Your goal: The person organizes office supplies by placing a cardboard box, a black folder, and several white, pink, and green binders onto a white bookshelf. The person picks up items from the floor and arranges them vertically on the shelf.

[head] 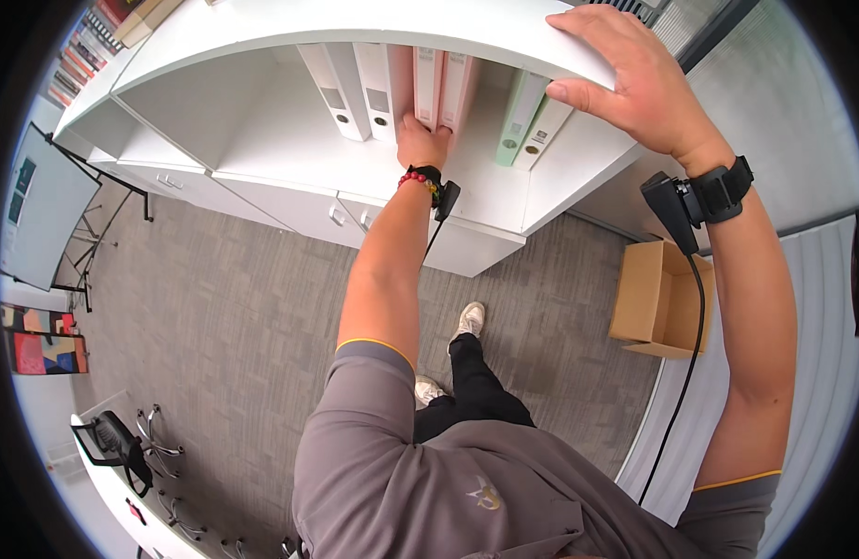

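My left hand is at the lower ends of two pink lever arch files that stand upright side by side on the shelf. Its fingers reach in on their left side and the thumb lies across the right file's spine, so the fingertips are partly hidden. Just left of them stand two white lever arch files, the outer one leaning. A green file and a white-spined file lean together at the compartment's right end. Spread over the cabinet's top edge, my right hand holds nothing.
The white cabinet has handled doors below the shelf. An open cardboard box sits on the carpet at right, beside a pale curtain. To the left are a whiteboard on a stand and an office chair. Cables hang from both wrist devices.
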A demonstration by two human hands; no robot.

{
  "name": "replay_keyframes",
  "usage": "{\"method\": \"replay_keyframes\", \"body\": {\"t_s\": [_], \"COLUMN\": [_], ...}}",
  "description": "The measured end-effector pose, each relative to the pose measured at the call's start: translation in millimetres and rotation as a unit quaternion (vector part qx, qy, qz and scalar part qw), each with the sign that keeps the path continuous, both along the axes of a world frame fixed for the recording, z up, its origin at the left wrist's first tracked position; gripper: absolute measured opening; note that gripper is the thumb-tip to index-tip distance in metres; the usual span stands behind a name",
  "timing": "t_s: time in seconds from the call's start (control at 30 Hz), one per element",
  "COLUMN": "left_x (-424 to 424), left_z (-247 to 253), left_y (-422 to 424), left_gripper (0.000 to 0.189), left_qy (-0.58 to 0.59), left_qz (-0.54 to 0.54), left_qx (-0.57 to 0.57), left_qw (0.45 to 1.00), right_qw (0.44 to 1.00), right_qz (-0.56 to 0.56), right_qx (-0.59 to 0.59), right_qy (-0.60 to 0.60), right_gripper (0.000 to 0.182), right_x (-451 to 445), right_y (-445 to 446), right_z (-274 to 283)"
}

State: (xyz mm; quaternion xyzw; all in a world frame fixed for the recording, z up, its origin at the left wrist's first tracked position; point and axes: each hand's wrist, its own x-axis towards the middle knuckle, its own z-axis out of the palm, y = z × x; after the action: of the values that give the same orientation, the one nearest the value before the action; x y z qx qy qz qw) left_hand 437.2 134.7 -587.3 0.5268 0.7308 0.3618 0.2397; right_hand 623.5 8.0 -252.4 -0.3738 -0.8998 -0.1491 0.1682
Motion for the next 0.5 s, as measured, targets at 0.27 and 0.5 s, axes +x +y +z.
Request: {"method": "replay_keyframes", "body": {"t_s": [0.27,0.5], "left_x": [37.3,47.7], "left_z": [6.6,8.7], "left_y": [-26.1,-23.5], "left_gripper": [0.063,0.060], "left_qy": [-0.034,-0.012], "left_qz": [-0.050,-0.098], "left_qx": [0.022,0.034], "left_qw": [0.998,0.994], "right_qw": [1.000,1.000], "right_qz": [0.002,-0.016], "right_qx": [0.003,-0.012], "right_qy": [0.005,0.005], "right_gripper": [0.060,0.058], "right_x": [-2.1,5.9], "right_y": [0.0,4.7], "right_z": [-1.4,-9.1]}}
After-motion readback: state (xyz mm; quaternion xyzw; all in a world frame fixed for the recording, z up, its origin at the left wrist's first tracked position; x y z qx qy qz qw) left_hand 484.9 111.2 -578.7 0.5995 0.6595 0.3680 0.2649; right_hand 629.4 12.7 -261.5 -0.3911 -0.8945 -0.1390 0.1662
